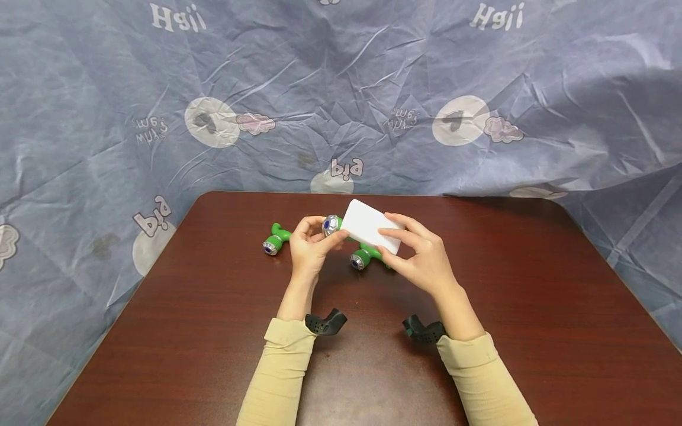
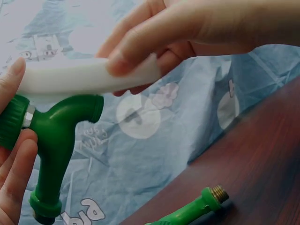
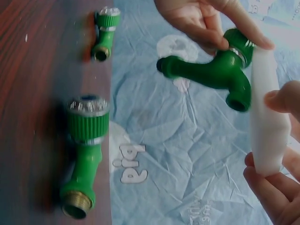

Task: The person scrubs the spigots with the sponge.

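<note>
My left hand (image 1: 311,245) pinches a green faucet (image 2: 58,126) by its ribbed knob, raised above the table. A white sponge block (image 1: 367,225) is gripped between the thumb and fingers of my right hand (image 1: 426,254). In the right wrist view the sponge (image 3: 267,112) lies along the side of the faucet's knob and spout. The left thumb also touches the sponge's near end. Much of the held faucet is hidden behind the sponge in the head view.
Two more green faucets lie on the brown table (image 1: 213,331): one (image 1: 275,238) left of my left hand, another (image 1: 364,255) below the sponge. A blue printed cloth (image 1: 341,89) hangs behind the table. Black wrist mounts (image 1: 326,323) sit at both forearms.
</note>
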`<action>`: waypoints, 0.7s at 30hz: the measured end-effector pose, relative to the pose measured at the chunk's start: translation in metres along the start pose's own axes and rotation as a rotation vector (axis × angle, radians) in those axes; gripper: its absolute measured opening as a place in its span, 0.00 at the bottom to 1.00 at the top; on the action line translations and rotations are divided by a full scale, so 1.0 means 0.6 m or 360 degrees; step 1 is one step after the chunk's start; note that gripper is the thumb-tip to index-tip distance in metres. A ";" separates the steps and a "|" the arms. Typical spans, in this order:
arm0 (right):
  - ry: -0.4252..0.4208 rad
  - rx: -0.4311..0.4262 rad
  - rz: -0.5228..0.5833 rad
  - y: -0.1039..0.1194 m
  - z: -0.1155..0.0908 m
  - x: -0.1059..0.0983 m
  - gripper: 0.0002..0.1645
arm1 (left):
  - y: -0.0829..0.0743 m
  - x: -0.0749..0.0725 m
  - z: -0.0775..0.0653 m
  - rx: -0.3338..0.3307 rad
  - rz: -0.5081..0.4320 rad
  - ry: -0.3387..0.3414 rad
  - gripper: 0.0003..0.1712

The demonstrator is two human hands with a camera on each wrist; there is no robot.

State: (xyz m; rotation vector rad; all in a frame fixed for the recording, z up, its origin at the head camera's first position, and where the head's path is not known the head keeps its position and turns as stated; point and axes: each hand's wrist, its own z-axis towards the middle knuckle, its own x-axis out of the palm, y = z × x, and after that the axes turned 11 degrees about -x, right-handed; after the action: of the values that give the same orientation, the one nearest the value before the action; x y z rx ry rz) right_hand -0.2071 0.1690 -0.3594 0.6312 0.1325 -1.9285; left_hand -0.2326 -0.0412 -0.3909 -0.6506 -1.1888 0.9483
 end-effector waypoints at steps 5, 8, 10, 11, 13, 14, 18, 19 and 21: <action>0.0092 -0.0075 -0.0127 -0.011 -0.004 -0.010 0.15 | -0.011 0.002 -0.002 -0.0008 -0.0015 -0.0114 0.22; 0.0116 -0.0053 -0.0199 -0.016 -0.006 -0.016 0.15 | -0.011 -0.001 0.000 -0.0017 -0.0026 -0.0152 0.22; 0.0104 -0.0013 -0.0235 -0.019 -0.007 -0.020 0.15 | -0.011 -0.003 0.002 -0.0019 -0.0037 -0.0166 0.21; 0.0093 0.0012 -0.0251 -0.019 -0.007 -0.021 0.16 | -0.010 -0.005 0.003 -0.0019 -0.0037 -0.0178 0.21; 0.0060 0.0060 -0.0264 -0.020 -0.006 -0.025 0.16 | -0.009 -0.008 0.004 -0.0017 -0.0034 -0.0201 0.22; 0.0038 0.0078 -0.0267 -0.020 -0.006 -0.027 0.16 | -0.008 -0.009 0.005 -0.0017 -0.0017 -0.0221 0.22; -0.0009 0.0123 -0.0275 -0.019 -0.005 -0.033 0.16 | -0.006 -0.017 0.005 -0.0038 0.0082 -0.0284 0.23; -0.0014 0.0130 -0.0277 -0.019 -0.005 -0.034 0.16 | -0.006 -0.019 0.005 -0.0049 0.0114 -0.0297 0.23; -0.0028 0.0136 -0.0282 -0.020 -0.005 -0.035 0.16 | -0.003 -0.023 0.005 -0.0073 0.0172 -0.0322 0.24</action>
State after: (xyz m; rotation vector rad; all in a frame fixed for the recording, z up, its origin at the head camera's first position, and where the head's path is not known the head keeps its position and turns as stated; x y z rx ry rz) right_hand -0.2102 0.1924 -0.3541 0.6779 0.0978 -2.1195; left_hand -0.2362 -0.0543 -0.3954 -0.6723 -1.3680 1.1003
